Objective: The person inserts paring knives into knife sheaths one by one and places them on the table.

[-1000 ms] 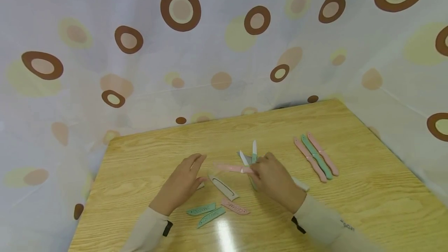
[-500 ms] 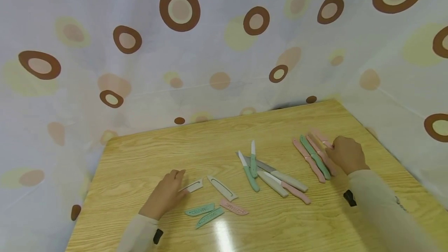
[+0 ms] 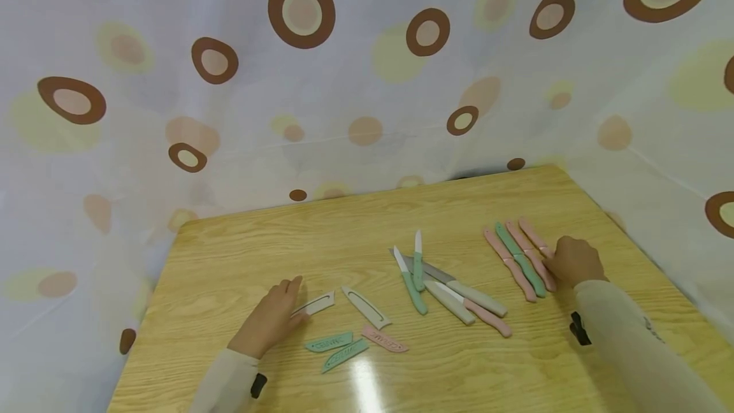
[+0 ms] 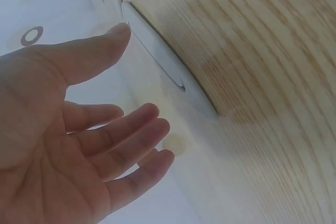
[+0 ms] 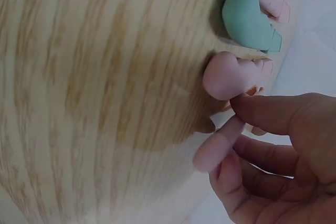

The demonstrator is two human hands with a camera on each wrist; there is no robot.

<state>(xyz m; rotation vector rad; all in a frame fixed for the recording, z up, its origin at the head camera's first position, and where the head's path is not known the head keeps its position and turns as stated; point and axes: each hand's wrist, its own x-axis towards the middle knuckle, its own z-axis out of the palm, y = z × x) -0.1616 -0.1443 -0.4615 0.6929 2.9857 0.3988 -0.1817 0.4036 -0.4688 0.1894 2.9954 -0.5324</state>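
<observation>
Moved rightward since a second ago, the pink sheathed knife [image 3: 534,235] is being pinched by the right hand [image 3: 575,262], its long axis angled away and leftward from the grip, alongside three sheathed knives [image 3: 527,272]. Far left, the left hand [image 3: 271,318] is being held, fingers relaxed, beside a pale sheath [image 3: 319,304].

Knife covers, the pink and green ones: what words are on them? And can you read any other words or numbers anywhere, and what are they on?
"CERAMIC", a bit blurred: upper green cover.
"CERAMIC", a bit blurred: lower green cover.
"CERAMIC", a bit blurred: pink cover.
Dark marks on the right sleeve: too blurred to read.
</observation>
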